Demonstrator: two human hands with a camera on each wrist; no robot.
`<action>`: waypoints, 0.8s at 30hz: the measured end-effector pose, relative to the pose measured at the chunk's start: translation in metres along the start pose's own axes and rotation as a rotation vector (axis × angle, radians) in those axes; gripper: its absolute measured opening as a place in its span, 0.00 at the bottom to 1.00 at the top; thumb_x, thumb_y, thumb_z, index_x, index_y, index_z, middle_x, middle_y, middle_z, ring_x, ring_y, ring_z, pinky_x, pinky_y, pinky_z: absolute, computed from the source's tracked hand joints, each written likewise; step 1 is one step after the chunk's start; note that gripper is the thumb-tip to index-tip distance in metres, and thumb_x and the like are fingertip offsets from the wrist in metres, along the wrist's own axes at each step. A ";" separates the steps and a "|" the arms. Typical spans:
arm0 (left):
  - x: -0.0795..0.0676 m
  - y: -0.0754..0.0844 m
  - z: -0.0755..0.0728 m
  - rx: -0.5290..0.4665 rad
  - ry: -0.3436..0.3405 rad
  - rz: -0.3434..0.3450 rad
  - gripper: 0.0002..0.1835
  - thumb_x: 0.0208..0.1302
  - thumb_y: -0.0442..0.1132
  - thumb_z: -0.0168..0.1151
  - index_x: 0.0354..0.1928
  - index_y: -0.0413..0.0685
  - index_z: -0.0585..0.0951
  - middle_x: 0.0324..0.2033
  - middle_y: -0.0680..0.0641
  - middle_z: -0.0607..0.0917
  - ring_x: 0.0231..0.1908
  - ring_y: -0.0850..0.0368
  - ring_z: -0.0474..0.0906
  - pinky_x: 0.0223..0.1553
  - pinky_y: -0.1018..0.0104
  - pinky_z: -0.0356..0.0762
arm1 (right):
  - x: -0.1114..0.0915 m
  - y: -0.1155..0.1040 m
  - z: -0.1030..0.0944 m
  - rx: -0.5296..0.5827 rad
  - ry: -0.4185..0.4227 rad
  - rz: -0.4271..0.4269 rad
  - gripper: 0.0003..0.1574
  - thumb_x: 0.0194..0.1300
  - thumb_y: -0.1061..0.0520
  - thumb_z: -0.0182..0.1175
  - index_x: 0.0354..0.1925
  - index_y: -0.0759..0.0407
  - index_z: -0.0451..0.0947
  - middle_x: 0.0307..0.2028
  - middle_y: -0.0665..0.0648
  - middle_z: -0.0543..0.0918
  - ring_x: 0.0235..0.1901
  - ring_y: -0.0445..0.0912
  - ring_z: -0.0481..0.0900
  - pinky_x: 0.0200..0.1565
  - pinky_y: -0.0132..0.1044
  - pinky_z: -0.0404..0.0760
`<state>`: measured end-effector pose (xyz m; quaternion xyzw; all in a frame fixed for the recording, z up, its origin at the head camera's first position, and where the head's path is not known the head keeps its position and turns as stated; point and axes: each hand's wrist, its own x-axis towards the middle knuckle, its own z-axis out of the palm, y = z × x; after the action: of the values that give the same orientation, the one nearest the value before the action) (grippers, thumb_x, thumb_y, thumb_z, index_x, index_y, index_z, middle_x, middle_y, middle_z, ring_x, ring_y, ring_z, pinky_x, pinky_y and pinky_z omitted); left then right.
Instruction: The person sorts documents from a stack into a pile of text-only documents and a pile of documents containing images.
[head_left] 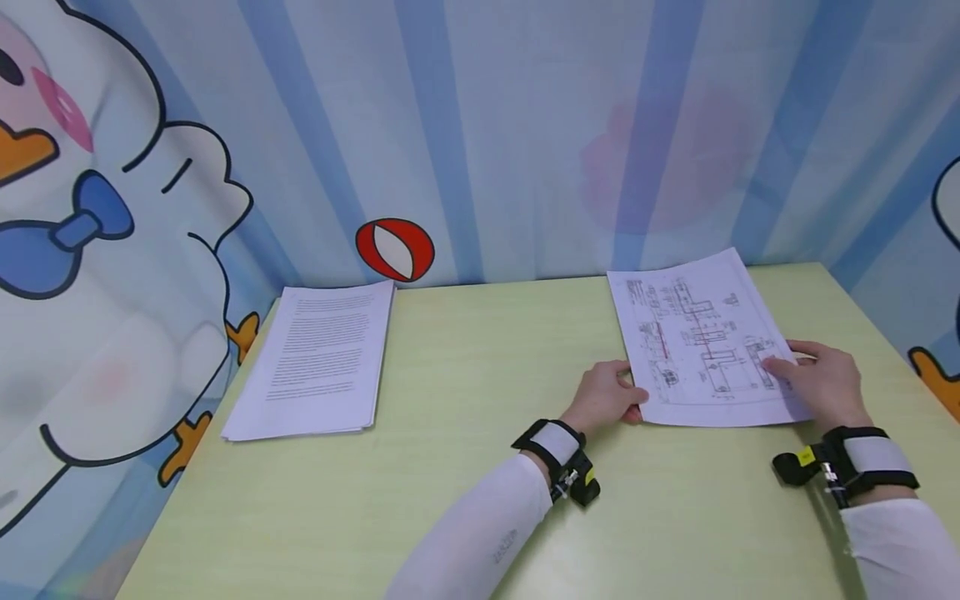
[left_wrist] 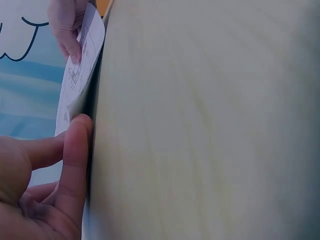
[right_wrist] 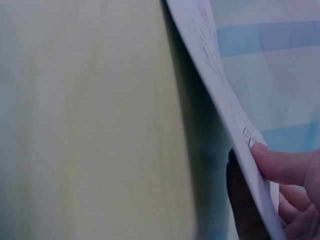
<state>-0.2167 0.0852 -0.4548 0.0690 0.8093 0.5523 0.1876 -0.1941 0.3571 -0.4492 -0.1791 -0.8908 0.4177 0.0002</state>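
Note:
Between my two hands is a white paper (head_left: pixel 693 400) printed with technical line drawings, some lines in red. My left hand (head_left: pixel 603 392) pinches its near left edge, the thumb on top and fingers beneath. At the near right side my right hand (head_left: pixel 828 387) grips it, thumb pressed on the printed face. In the right wrist view the near edge of the paper (right_wrist: pixel 227 120) is raised above the table, with dark shadow under it. The left wrist view shows the paper (left_wrist: pixel 85 65) curving up slightly, the left fingertips (left_wrist: pixel 80 122) at its edge.
A stack of text-printed pages (head_left: pixel 307 417) lies at the left of the light wooden table (head_left: pixel 480 358). Behind the table hangs a blue striped curtain (head_left: pixel 510 142) with cartoon prints. Both wrists wear strapped cameras.

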 end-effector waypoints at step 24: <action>0.000 0.011 0.014 0.357 0.087 0.018 0.09 0.58 0.41 0.60 0.41 0.52 0.80 0.08 0.53 0.77 0.09 0.63 0.73 0.18 0.74 0.65 | 0.008 -0.004 -0.015 -0.377 -0.057 -0.056 0.40 0.60 0.52 0.55 0.57 0.82 0.56 0.48 0.82 0.68 0.40 0.67 0.71 0.31 0.49 0.71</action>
<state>-0.2130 0.1013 -0.4492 0.0845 0.9011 0.4042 0.1322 -0.2009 0.3687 -0.4372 -0.1390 -0.9576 0.2480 -0.0471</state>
